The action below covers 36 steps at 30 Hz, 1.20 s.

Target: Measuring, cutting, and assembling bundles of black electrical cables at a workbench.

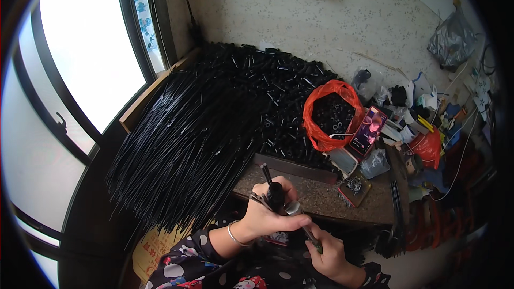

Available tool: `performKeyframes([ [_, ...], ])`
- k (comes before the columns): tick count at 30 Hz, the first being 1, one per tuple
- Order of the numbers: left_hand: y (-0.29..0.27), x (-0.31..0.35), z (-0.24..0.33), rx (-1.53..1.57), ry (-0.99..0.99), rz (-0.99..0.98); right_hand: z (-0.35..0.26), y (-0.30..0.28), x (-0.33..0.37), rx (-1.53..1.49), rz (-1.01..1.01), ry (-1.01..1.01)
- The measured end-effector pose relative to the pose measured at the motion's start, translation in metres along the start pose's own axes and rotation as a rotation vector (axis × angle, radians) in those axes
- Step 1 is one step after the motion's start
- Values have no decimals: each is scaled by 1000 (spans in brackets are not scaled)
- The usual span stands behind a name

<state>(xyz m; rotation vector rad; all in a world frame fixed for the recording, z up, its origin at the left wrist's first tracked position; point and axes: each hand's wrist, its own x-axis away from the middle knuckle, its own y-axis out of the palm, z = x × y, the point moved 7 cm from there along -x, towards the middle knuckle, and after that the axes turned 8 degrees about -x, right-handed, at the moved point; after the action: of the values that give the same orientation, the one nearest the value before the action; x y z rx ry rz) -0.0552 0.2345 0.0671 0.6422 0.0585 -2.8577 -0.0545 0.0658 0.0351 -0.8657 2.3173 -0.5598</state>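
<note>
a short black cylindrical part point(275, 197) is in the person's left hand point(260, 220), in front of the near edge of the surface point(377, 206). the left grip is closed around the part, with the thumb reaching to the right; a thin dark rod point(266, 173) points up beside the part. the right hand point(332, 256) has its grip wrapped around the handle of a hand tool point(293, 208), whose rounded silver-grey metal head is just beside the black part; whether the two touch, i cannot tell. a pale bracelet point(231, 232) circles the left wrist, and the sleeves are dark with spots and bright figures.

beyond the hands, a brown strip of board point(297, 168) edges a broad heap of small black tubular parts point(289, 88). to the left, a thick fan of long thin black rods point(176, 144) spills toward the person. on the heap's right, an open red plastic bag point(317, 140) holds small ring-shaped pieces point(337, 119). against the bag leans a phone point(368, 132) with a lit screen. nearer, a small tray point(362, 195) carries silvery bits point(354, 184). farther out are jumbled bags and boxes at right, bright windows point(88, 27) at left and a patterned wall point(348, 27) behind.
</note>
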Motion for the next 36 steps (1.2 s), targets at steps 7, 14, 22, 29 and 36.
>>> performKeyframes([
  [7,1,6,-2,-57,-103,117,7,9,14,-144,22,208],
  [14,-1,6,-2,-27,15,117,3,13,8,-149,-53,214],
  [22,0,1,0,-7,-41,61,14,-10,-6,-155,-125,231],
  [29,-19,19,-6,-59,-82,77,155,-41,24,416,46,526],
  [36,-56,5,26,519,146,24,191,-39,43,674,74,513],
])
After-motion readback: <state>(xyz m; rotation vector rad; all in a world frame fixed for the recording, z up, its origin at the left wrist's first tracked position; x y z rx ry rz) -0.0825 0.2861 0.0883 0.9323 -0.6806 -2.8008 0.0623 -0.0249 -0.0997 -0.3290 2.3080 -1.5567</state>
